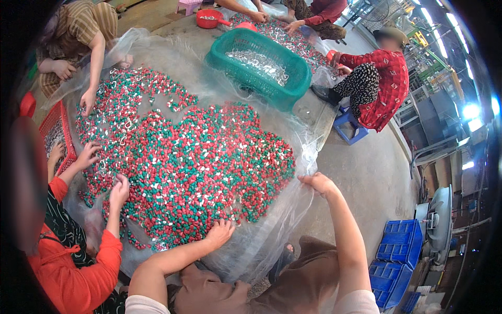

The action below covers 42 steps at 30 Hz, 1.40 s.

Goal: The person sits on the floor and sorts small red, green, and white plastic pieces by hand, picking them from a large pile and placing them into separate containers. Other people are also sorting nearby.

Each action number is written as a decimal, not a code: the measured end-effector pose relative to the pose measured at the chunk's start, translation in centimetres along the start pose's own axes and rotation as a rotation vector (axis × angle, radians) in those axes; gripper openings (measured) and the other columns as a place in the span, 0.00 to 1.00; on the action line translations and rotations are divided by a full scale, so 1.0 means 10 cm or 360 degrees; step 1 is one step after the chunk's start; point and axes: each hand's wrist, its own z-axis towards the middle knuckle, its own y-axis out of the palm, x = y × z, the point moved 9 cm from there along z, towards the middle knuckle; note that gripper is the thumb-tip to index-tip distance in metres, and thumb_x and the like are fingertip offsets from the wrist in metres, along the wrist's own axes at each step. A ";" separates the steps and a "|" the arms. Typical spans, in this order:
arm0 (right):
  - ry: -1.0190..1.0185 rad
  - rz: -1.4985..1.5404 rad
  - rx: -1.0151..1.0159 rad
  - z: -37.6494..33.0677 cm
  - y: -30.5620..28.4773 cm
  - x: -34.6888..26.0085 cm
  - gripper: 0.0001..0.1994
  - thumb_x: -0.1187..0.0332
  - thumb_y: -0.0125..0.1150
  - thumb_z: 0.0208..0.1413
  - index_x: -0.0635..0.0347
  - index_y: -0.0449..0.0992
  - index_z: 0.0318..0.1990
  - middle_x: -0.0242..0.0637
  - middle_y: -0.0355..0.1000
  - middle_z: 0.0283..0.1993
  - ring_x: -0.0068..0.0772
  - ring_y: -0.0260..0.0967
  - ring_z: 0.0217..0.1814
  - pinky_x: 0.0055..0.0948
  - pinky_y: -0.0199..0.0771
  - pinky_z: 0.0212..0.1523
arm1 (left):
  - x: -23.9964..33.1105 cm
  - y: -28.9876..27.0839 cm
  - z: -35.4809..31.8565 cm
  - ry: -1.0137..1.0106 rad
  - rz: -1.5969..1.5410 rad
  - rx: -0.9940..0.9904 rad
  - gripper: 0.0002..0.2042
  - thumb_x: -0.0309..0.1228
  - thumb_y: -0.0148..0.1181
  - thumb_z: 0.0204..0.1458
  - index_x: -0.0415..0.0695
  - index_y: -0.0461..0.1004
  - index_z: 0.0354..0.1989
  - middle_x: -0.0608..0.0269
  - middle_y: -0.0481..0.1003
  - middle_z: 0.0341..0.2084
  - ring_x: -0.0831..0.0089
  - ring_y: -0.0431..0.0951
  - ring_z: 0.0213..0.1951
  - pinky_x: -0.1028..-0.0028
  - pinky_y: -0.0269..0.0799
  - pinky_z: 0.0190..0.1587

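A wide heap of small red, green and white pieces (193, 167) is spread over a clear plastic sheet (282, 222). The fingers of my left hand (220, 233) are a little bent and apart, touching the near edge of the heap, with nothing seen in them. Out to the right, my right hand (319, 184) is closed on the sheet's bunched edge, which is lifted off the floor there. Several bent metal hooks lie among the pieces on the heap's left side.
A green basket (251, 86) of metal pieces stands beyond the heap. At left, a co-worker in orange (78, 272) reaches into the heap, near a red basket (55, 131). Other people sit around it, one on a blue stool (349, 125). Blue crates (400, 240) stand at right.
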 end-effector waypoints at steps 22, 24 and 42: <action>-0.0018 0.0030 -0.0072 0.57 0.08 0.47 0.24 0.47 0.61 0.45 0.59 0.77 0.40 0.33 0.74 0.33 0.25 0.67 0.29 0.26 0.67 0.26 | -0.06 0.04 0.33 0.0030 0.0217 0.0001 0.11 0.35 0.47 0.51 0.44 0.70 0.38 0.56 0.73 0.31 0.59 0.70 0.39 0.41 0.54 0.51; 0.0051 -0.0225 -0.0054 0.28 0.19 -0.08 0.22 0.47 0.62 0.45 0.59 0.78 0.36 0.31 0.71 0.28 0.23 0.64 0.26 0.27 0.65 0.24 | -0.43 0.10 0.20 -0.0240 0.0027 0.0037 0.13 0.34 0.46 0.51 0.42 0.70 0.41 0.56 0.74 0.33 0.59 0.71 0.41 0.40 0.52 0.53; -0.0025 0.0344 -0.0165 0.23 0.08 0.37 0.15 0.55 0.62 0.50 0.55 0.71 0.22 0.20 0.59 0.14 0.13 0.48 0.10 0.19 0.42 0.11 | -1.20 -0.46 0.19 -0.0740 -0.0322 0.0580 0.16 0.30 0.57 0.47 0.49 0.69 0.47 0.62 0.65 0.48 0.64 0.64 0.50 0.64 0.60 0.47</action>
